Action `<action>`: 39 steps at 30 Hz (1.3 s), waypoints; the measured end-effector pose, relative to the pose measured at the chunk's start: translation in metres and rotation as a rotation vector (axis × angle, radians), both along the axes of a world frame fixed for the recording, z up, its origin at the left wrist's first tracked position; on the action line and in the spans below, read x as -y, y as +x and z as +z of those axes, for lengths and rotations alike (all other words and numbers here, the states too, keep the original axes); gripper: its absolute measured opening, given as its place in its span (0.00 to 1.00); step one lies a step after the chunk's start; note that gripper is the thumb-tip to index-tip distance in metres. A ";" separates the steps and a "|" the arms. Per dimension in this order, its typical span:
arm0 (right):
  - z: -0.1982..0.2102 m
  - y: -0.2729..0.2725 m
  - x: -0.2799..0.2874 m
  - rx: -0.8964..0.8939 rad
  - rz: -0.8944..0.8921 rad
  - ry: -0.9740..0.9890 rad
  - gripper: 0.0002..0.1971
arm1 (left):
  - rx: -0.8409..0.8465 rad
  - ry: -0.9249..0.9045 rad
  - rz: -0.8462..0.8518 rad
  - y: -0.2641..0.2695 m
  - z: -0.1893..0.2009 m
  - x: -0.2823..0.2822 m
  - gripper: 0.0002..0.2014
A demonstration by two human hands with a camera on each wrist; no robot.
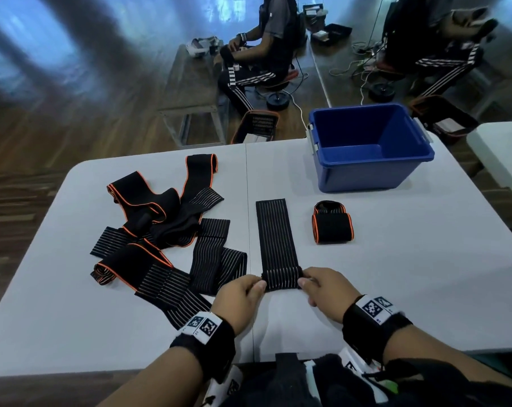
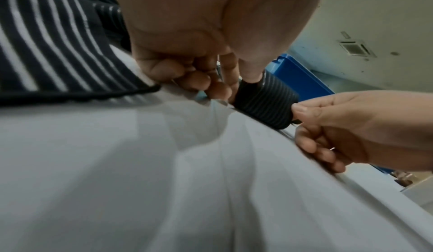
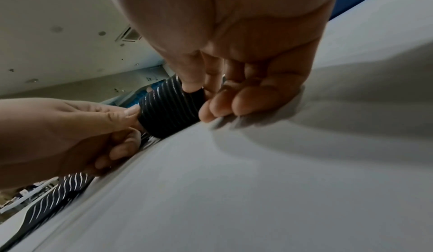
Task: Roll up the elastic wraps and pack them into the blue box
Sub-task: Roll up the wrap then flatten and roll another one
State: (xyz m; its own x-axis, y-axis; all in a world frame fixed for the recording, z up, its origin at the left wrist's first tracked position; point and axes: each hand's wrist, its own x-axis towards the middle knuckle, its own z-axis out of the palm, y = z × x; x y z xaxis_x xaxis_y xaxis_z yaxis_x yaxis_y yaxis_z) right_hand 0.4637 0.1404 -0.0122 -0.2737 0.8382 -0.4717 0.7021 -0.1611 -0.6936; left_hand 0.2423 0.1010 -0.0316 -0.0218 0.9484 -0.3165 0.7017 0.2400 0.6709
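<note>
A black striped elastic wrap [image 1: 273,233] lies flat on the white table, its near end wound into a small roll [image 1: 281,278]. My left hand [image 1: 243,292] pinches the roll's left end and my right hand [image 1: 322,286] pinches its right end. The wrist views show the roll [image 2: 266,104] [image 3: 169,108] between thumbs and fingers, resting on the table. A finished roll with orange edging [image 1: 332,222] sits to the right. A pile of loose wraps [image 1: 160,230] lies at the left. The open blue box [image 1: 369,145] stands at the far right and looks empty.
The white table [image 1: 395,274] has bare surface to the right of the hands and in front of the box. Beyond the far edge sit two people on stools, baskets on the floor [image 1: 259,126] and cables.
</note>
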 end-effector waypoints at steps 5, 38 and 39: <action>-0.001 -0.005 -0.010 0.051 -0.067 -0.078 0.19 | -0.143 -0.038 -0.032 0.008 0.002 -0.009 0.22; -0.001 -0.015 -0.035 0.135 0.021 0.074 0.08 | -0.182 0.058 -0.154 0.001 -0.004 -0.034 0.11; 0.000 -0.015 -0.036 0.126 -0.003 0.071 0.11 | -0.173 0.056 -0.138 0.001 -0.006 -0.035 0.12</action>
State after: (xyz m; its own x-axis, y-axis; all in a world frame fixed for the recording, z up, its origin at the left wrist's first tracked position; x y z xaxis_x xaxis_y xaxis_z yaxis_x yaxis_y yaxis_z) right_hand 0.4483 0.1767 -0.0126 -0.2136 0.8712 -0.4420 0.7839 -0.1172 -0.6098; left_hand 0.2431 0.1356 -0.0377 0.0604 0.9621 -0.2658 0.8308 0.0991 0.5476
